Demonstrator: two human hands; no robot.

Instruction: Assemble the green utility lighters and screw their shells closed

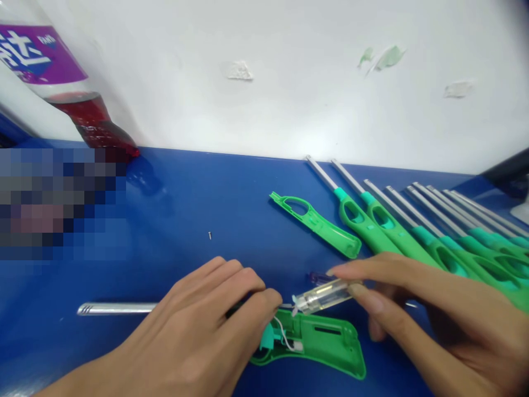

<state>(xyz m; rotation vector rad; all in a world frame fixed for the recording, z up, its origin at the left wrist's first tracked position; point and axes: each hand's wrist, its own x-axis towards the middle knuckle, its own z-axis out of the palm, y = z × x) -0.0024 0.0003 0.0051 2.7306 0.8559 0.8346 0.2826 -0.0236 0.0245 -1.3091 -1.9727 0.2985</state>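
My left hand [198,325] is closed over the front of an opened stick lighter, whose metal tube [118,309] sticks out to the left. The lighter's green half shell [334,344] lies open side up, with a teal trigger [268,336] and a white wire [283,331] inside. In my right hand [413,303], a clear fuel tank [328,296] is pinched between thumb and fingers. It is tilted just above the half shell, its valve end pointing left toward my left fingertips. What those fingertips grip is partly hidden.
A separate green shell half [330,234] lies behind my hands. Several green stick lighters [388,231] are lined up at the right. A small screw [210,235] lies on the blue table [177,193]. A bottle of red drink [88,116] stands at the left by the white wall.
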